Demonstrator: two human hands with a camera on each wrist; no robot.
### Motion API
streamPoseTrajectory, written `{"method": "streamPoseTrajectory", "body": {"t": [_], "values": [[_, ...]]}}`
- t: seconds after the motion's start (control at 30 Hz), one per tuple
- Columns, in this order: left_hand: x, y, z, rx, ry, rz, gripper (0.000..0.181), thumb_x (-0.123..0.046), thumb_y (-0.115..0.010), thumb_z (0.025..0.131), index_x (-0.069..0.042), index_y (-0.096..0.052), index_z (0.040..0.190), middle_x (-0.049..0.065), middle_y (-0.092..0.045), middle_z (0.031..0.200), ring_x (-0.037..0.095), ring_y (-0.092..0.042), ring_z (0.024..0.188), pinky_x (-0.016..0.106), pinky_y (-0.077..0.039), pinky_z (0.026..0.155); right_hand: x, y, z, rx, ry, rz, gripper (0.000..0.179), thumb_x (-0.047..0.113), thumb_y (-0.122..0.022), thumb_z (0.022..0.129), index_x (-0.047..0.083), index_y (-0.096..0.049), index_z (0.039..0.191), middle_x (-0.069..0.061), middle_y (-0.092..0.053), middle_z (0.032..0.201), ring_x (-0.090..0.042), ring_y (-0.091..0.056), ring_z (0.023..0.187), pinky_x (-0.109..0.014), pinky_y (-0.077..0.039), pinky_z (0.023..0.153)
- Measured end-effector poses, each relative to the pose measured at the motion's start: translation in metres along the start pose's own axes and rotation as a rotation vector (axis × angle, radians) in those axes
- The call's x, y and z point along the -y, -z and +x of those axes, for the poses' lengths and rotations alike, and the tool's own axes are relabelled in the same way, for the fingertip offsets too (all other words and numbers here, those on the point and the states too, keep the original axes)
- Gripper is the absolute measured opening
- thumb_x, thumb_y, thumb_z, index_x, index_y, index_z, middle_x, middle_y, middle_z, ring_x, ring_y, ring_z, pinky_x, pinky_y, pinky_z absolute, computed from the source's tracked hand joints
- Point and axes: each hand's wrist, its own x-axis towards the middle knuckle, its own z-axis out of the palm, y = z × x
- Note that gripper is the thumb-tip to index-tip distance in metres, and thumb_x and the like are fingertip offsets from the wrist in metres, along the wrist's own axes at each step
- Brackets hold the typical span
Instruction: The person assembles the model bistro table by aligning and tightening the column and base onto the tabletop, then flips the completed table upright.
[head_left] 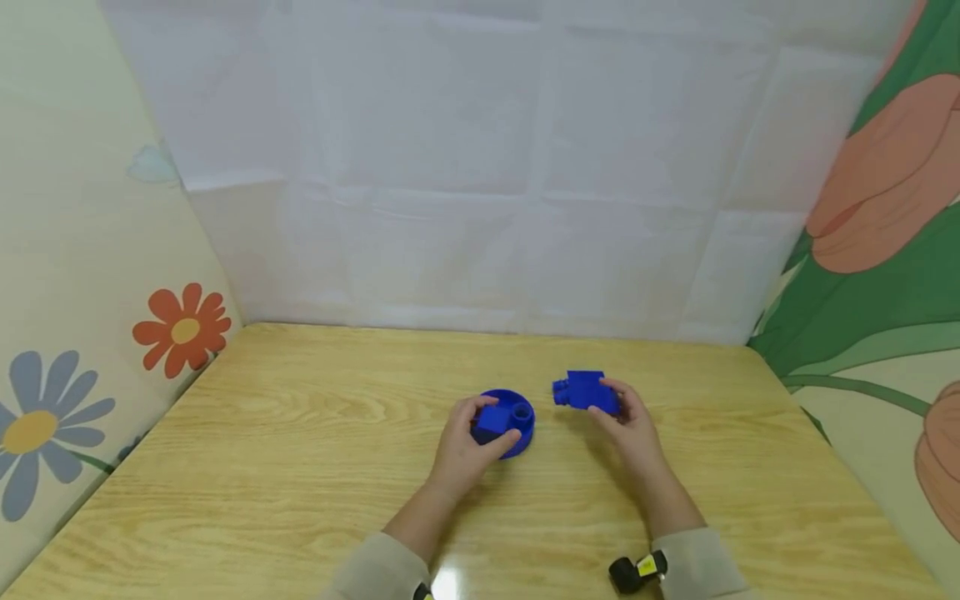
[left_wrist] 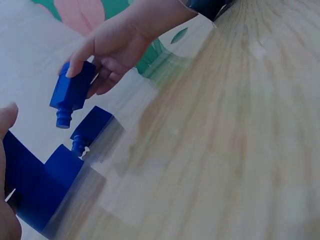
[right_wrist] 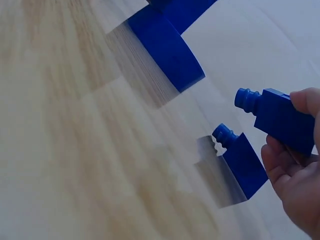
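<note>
My left hand (head_left: 463,446) grips a blue block (head_left: 492,418) that stands up from a round blue dish (head_left: 528,433) on the table. An open ring-shaped socket (head_left: 521,412) shows in the dish beside that block. To the right, my right hand (head_left: 633,429) pinches a blue bottle-shaped block (right_wrist: 285,120) between thumb and fingers, raised off the table. Its ridged neck points left, toward the dish. Just below it, a second blue bottle-shaped block (right_wrist: 245,167) lies on its side on the table. The lower end of the left-hand block is hidden.
The wood-grain table (head_left: 300,467) runs back to a creased white cloth (head_left: 450,167). Flower-patterned cloths stand along the left (head_left: 90,250) and right sides. A black wrist device (head_left: 637,572) sits by the right sleeve.
</note>
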Motion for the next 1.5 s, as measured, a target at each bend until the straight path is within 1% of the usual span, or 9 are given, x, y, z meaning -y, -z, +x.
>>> {"method": "streamPoseTrajectory", "body": {"t": [0.1, 0.23, 0.33, 0.43, 0.57, 0.9, 1.17, 1.33, 1.5], "values": [[0.001, 0.0, 0.0, -0.029, -0.032, 0.003, 0.05, -0.02, -0.081, 0.079, -0.005, -0.063, 0.123, 0.018, -0.056, 0.122, 0.036, -0.054, 0.117, 0.054, -0.045, 0.101, 0.002, -0.004, -0.002, 0.018, 0.029, 0.018, 0.049, -0.002, -0.059, 0.093, 0.001, -0.044, 0.14, -0.028, -0.046, 0.143, -0.027, -0.052, 0.119, -0.011, -0.046, 0.083], [0.005, 0.001, 0.001, -0.03, -0.063, -0.033, 0.054, -0.013, -0.079, 0.08, -0.001, -0.061, 0.13, 0.018, -0.057, 0.118, 0.033, -0.057, 0.112, 0.047, -0.049, 0.097, 0.004, -0.007, -0.002, 0.012, 0.063, 0.046, 0.057, -0.006, -0.059, 0.091, 0.0, -0.038, 0.144, -0.026, -0.057, 0.126, -0.006, -0.058, 0.097, -0.013, -0.049, 0.079], [0.009, 0.003, 0.001, -0.015, -0.075, -0.071, 0.054, -0.007, -0.077, 0.081, 0.002, -0.059, 0.131, 0.019, -0.058, 0.12, 0.03, -0.058, 0.111, 0.039, -0.051, 0.095, 0.004, -0.007, -0.002, 0.002, 0.07, 0.094, 0.061, -0.009, -0.06, 0.089, -0.002, -0.034, 0.144, -0.007, -0.066, 0.106, 0.002, -0.059, 0.084, -0.014, -0.049, 0.077], [0.011, 0.004, 0.003, 0.001, -0.066, -0.135, 0.052, -0.003, -0.074, 0.083, 0.003, -0.058, 0.131, 0.022, -0.058, 0.126, 0.03, -0.058, 0.112, 0.03, -0.05, 0.094, 0.005, -0.007, -0.002, -0.001, 0.058, 0.146, 0.058, -0.009, -0.06, 0.088, -0.005, -0.037, 0.14, 0.013, -0.064, 0.095, 0.001, -0.059, 0.086, -0.015, -0.05, 0.078], [0.012, 0.005, 0.004, 0.011, -0.026, -0.234, 0.049, 0.002, -0.071, 0.083, 0.005, -0.057, 0.131, 0.025, -0.057, 0.134, 0.033, -0.06, 0.114, 0.023, -0.049, 0.093, 0.008, -0.008, -0.003, -0.005, 0.051, 0.15, 0.05, -0.006, -0.062, 0.088, -0.005, -0.045, 0.135, 0.022, -0.063, 0.092, 0.001, -0.058, 0.093, -0.015, -0.05, 0.08], [0.011, 0.006, 0.005, 0.018, -0.005, -0.303, 0.045, 0.001, -0.07, 0.085, 0.008, -0.058, 0.128, 0.027, -0.057, 0.134, 0.028, -0.062, 0.113, 0.019, -0.05, 0.092, 0.012, -0.015, -0.007, 0.046, 0.073, 0.177, 0.038, 0.003, -0.057, 0.096, -0.001, -0.046, 0.132, 0.013, -0.061, 0.096, -0.002, -0.06, 0.088, -0.02, -0.053, 0.077], [0.012, 0.007, 0.006, 0.018, -0.014, -0.344, 0.045, 0.004, -0.069, 0.085, 0.013, -0.055, 0.127, 0.032, -0.059, 0.128, 0.001, -0.062, 0.101, 0.018, -0.049, 0.093, 0.015, -0.02, -0.008, 0.139, 0.094, 0.177, 0.049, -0.004, -0.058, 0.093, -0.005, -0.044, 0.139, 0.003, -0.065, 0.107, -0.003, -0.064, 0.093, -0.021, -0.056, 0.08], [0.012, 0.008, 0.007, 0.014, -0.005, -0.354, 0.043, 0.007, -0.068, 0.084, 0.013, -0.056, 0.125, 0.032, -0.063, 0.12, -0.003, -0.062, 0.095, 0.017, -0.049, 0.091, 0.017, -0.022, -0.01, 0.232, 0.106, 0.086, 0.054, 0.002, -0.06, 0.095, -0.001, -0.041, 0.145, -0.014, -0.064, 0.12, -0.002, -0.063, 0.097, -0.02, -0.054, 0.084], [0.01, 0.009, 0.007, 0.005, 0.015, -0.344, 0.046, 0.006, -0.069, 0.084, 0.012, -0.056, 0.127, 0.03, -0.062, 0.124, -0.003, -0.061, 0.096, 0.015, -0.049, 0.09, 0.019, -0.023, -0.013, 0.318, 0.109, 0.064, 0.057, 0.005, -0.058, 0.097, -0.002, -0.035, 0.148, -0.031, -0.05, 0.139, 0.002, -0.059, 0.104, -0.017, -0.051, 0.089]]}}
